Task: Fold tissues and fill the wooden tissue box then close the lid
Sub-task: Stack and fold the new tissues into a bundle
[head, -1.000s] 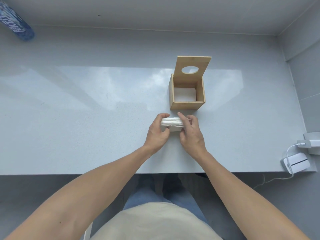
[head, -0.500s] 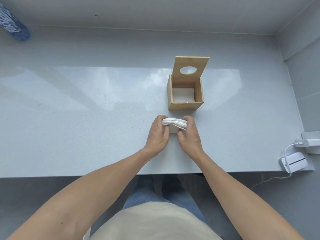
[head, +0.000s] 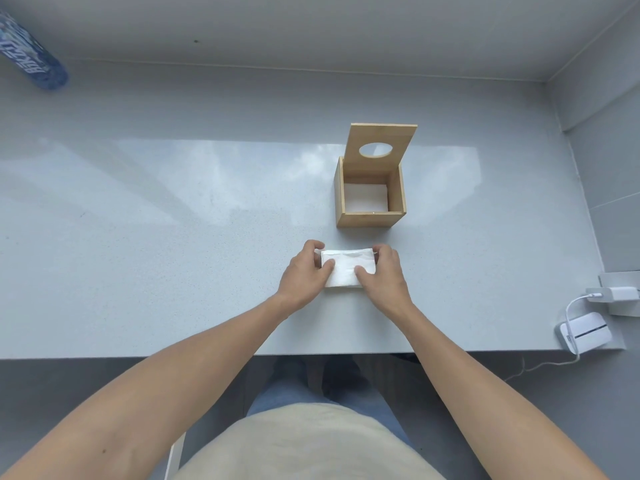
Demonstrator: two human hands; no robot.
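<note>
A folded stack of white tissues [head: 347, 267] lies flat on the grey counter, a short way in front of the wooden tissue box [head: 370, 219]. My left hand [head: 306, 273] grips its left end, thumb on top and fingers round the far edge. At the stack's right end my right hand [head: 382, 276] holds it the same way. The box stands open, its lid [head: 382, 146] with an oval hole tilted up at the back. White tissue [head: 366, 199] lies at the bottom inside the box.
A blue bottle [head: 29, 55] lies at the far left corner. A white device [head: 585, 332] with a cable and a white charger [head: 620, 295] sit at the counter's right front edge. Walls close the back and right side. The counter edge [head: 207, 355] runs just before my body.
The tissue stack, held up on edge between my hands before, now lies flat on the counter with its broad face up. Both hands lowered and spread to its two ends.
</note>
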